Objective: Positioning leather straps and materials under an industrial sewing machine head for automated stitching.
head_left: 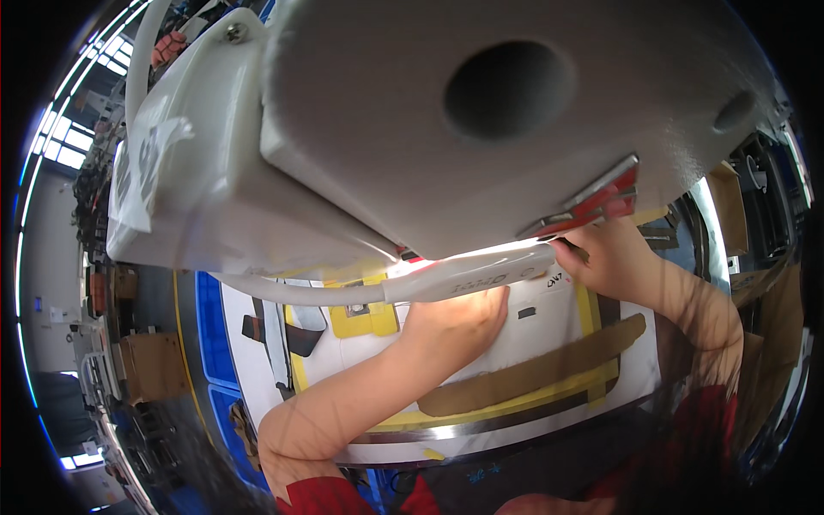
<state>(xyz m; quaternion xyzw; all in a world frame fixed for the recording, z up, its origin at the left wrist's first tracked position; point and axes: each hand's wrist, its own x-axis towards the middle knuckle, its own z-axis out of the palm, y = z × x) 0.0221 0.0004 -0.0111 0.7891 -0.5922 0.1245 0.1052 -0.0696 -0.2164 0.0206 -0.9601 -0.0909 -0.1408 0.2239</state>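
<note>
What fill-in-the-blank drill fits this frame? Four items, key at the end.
1. The sleeves are ____.
2. The bins at the left of the picture are ____.
3. The hand nearer those bins is the ____ one.
4. The long rounded strip lying below the hands in the picture is ____.

Missing words: red; blue; left; brown.

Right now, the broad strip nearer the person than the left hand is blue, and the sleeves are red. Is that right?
Not quite: the head view shows that broad strip is brown, not blue. It lies nearer the person than the left hand, and the sleeves are red.
</note>
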